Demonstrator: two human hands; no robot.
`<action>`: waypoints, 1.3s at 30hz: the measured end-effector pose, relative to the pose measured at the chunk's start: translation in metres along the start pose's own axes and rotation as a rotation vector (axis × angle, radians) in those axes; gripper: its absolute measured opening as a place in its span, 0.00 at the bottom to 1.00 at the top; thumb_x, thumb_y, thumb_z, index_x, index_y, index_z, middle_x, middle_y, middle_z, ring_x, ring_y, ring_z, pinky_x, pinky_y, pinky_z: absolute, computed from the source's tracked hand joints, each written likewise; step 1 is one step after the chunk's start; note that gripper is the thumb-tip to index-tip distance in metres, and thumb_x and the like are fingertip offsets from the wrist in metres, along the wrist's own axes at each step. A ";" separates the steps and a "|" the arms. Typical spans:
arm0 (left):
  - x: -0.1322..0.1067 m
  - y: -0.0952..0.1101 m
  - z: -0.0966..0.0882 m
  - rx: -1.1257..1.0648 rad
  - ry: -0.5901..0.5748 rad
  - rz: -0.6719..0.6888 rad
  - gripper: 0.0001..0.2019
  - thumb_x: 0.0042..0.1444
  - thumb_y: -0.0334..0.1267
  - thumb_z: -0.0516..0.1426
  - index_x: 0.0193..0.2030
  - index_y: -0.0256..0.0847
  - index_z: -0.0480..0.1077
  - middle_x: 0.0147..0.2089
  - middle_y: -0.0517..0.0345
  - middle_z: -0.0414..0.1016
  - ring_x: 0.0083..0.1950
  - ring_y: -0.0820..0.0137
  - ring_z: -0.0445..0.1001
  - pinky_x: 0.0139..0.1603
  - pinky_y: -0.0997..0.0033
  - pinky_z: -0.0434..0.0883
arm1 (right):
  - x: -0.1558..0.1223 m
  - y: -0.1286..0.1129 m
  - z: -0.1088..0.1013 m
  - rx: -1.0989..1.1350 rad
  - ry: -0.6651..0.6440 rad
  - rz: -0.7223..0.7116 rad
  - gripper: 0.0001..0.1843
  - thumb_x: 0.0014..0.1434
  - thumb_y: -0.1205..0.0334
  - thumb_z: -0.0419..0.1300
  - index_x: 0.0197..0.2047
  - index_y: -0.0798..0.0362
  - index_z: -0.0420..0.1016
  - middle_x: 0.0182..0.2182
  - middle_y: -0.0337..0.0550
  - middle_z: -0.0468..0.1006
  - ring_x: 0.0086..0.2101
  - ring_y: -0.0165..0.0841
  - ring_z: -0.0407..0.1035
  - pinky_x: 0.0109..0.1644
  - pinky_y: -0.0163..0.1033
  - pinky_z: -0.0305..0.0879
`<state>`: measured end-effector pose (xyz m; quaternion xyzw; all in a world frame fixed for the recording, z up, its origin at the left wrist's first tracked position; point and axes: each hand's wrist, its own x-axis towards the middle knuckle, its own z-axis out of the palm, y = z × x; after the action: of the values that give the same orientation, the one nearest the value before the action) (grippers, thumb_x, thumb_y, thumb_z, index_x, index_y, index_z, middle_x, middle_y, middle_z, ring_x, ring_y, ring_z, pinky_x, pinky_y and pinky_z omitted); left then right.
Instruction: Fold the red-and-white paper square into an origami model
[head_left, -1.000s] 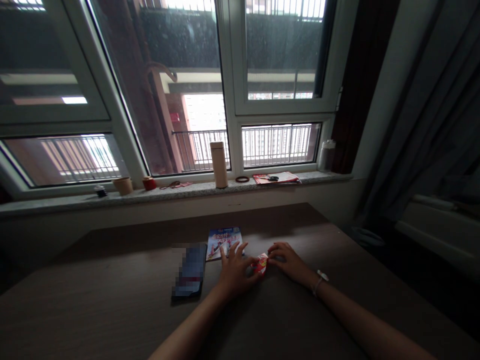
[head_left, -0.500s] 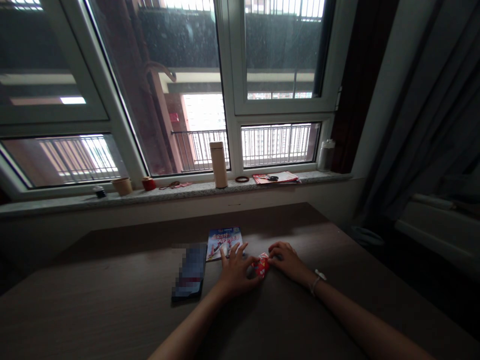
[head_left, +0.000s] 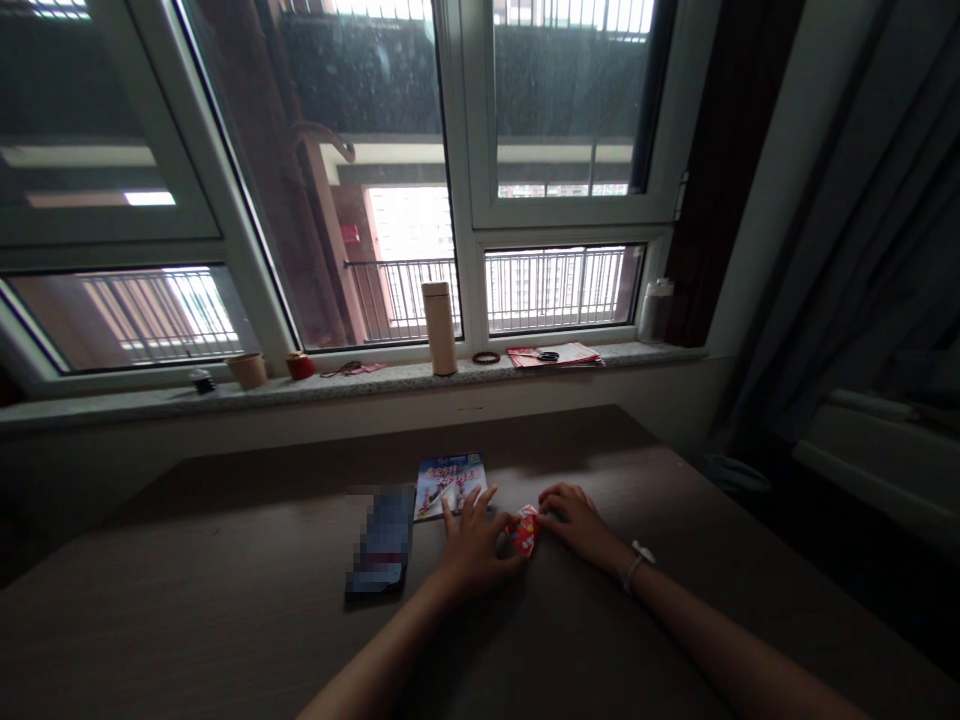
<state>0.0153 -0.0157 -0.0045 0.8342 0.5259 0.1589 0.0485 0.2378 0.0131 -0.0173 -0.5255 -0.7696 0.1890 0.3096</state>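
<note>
A small red folded paper (head_left: 524, 529) lies on the dark wooden table (head_left: 225, 600) between my two hands. My left hand (head_left: 471, 542) rests on the table to its left, fingers spread, with the thumb pressed against the paper's edge. My right hand (head_left: 574, 522) has its fingers curled and pinches the paper's right side. A thin bracelet sits on my right wrist. Just beyond my left fingertips lies a blue printed booklet (head_left: 448, 483).
A dark phone (head_left: 382, 545) lies left of my left hand. The stone window sill (head_left: 112, 405) carries a beige flask (head_left: 439, 328), a small cup (head_left: 247, 370), a red pot (head_left: 300, 366), red papers with scissors (head_left: 553, 355) and a jar (head_left: 655, 310). Dark curtains hang at the right.
Both hands stay on the red paper with only slight finger shifts. The view has moved a touch.
</note>
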 end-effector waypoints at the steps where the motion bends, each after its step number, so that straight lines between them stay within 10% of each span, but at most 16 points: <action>1: 0.000 0.001 0.000 0.000 0.001 -0.006 0.22 0.52 0.57 0.61 0.54 0.57 0.72 0.72 0.50 0.52 0.73 0.43 0.45 0.63 0.23 0.28 | 0.000 0.000 0.000 -0.002 0.000 0.001 0.10 0.60 0.53 0.60 0.37 0.47 0.79 0.47 0.42 0.74 0.51 0.39 0.63 0.59 0.45 0.54; 39: 0.002 0.010 -0.005 0.002 -0.082 -0.057 0.25 0.51 0.57 0.59 0.55 0.53 0.69 0.73 0.46 0.51 0.73 0.44 0.44 0.62 0.21 0.32 | -0.001 -0.019 0.006 -0.123 0.099 0.053 0.09 0.60 0.56 0.60 0.32 0.49 0.77 0.42 0.43 0.74 0.48 0.40 0.65 0.56 0.45 0.57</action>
<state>0.0228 -0.0186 0.0027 0.8248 0.5470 0.1224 0.0736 0.2205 0.0053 -0.0104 -0.5723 -0.7495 0.1231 0.3092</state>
